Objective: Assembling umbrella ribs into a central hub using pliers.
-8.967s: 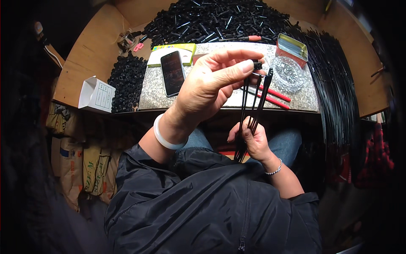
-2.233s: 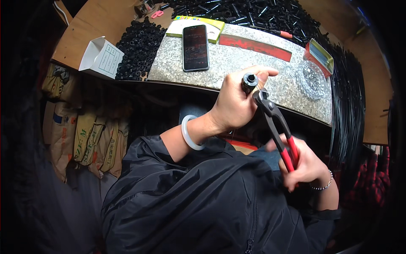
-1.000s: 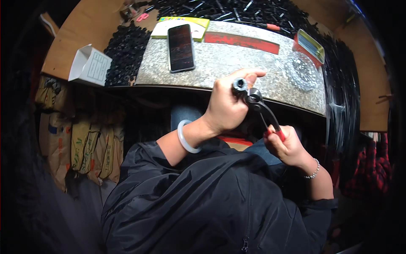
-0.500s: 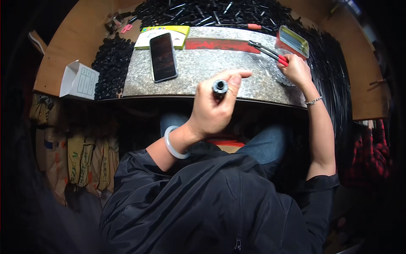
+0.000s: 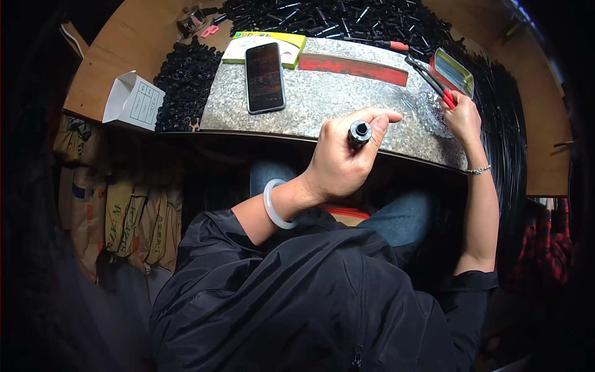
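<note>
My left hand is closed around a black cylindrical part, its round, ringed end facing up, just off the front edge of the stone slab. The forefinger stretches out to the right, and the rest of the part is hidden in the fist. Over the slab's right side, my right hand grips red-handled pliers, whose dark jaws point up and left. Beside that hand lies a crumpled-looking clear plastic piece. Whether the jaws hold anything is too small to tell.
A phone leans over a yellow-green box; a red worn bar lies beside it. Black small parts heap left and behind. An open tin, long black strips and a white carton flank the slab.
The whole view has shifted and turned slightly, so the scene sits further right. The pliers' jaws have moved off the red bar's right end. Both hands keep their grips.
</note>
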A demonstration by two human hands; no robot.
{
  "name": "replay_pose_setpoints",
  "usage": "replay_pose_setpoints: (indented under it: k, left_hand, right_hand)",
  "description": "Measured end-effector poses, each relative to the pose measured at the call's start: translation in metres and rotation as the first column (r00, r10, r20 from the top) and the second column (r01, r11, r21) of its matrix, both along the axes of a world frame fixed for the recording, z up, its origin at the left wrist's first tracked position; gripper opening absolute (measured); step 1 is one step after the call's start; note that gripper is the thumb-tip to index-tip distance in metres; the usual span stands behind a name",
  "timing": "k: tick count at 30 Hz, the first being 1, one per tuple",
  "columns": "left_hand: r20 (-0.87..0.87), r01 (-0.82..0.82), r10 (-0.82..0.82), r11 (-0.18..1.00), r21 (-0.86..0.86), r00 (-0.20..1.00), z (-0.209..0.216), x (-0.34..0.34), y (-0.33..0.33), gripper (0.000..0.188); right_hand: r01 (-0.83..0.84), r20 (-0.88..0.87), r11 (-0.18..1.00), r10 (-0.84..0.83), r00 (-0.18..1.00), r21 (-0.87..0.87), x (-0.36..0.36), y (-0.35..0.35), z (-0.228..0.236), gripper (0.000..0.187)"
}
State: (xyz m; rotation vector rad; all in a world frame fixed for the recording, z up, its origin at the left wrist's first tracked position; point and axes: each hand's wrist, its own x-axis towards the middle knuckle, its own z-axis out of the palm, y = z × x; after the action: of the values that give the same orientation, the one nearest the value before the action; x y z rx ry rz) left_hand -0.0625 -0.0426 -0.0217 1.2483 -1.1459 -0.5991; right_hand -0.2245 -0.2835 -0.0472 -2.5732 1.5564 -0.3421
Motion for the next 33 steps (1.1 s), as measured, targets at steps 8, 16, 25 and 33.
replay_pose_setpoints:
  k: [8, 16, 25, 33]
  left_hand:
    - [-0.029, -0.019, 0.016, 0.993, -0.115, 0.999, -0.002, -0.010, -0.004, 0.016]
    - [-0.127, 0.097, -0.108, 0.991, -0.091, 0.986, -0.008, -0.019, -0.004, 0.019]
    - [-0.010, -0.016, 0.015, 0.975, -0.223, 1.000, 0.003, -0.014, -0.003, 0.019]
    - [0.009, 0.045, -0.045, 0.994, -0.101, 0.999, 0.009, -0.013, 0.002, 0.019]
  right_hand:
    - [-0.185, 0.469, 0.983, 0.161, 0.868, 0.003, -0.011, 0.014, -0.003, 0.024]
    - [-0.557, 0.631, 0.660, 0.722, 0.283, -0.504, 0.027, 0.126, 0.037, 0.013]
    - [-0.306, 0.688, 0.824, 0.566, 0.455, -0.476, 0.026, 0.101, 0.026, 0.008]
    - [0.001, 0.510, 1.000, 0.013, 0.860, -0.027, -0.015, -0.006, -0.018, 0.032]
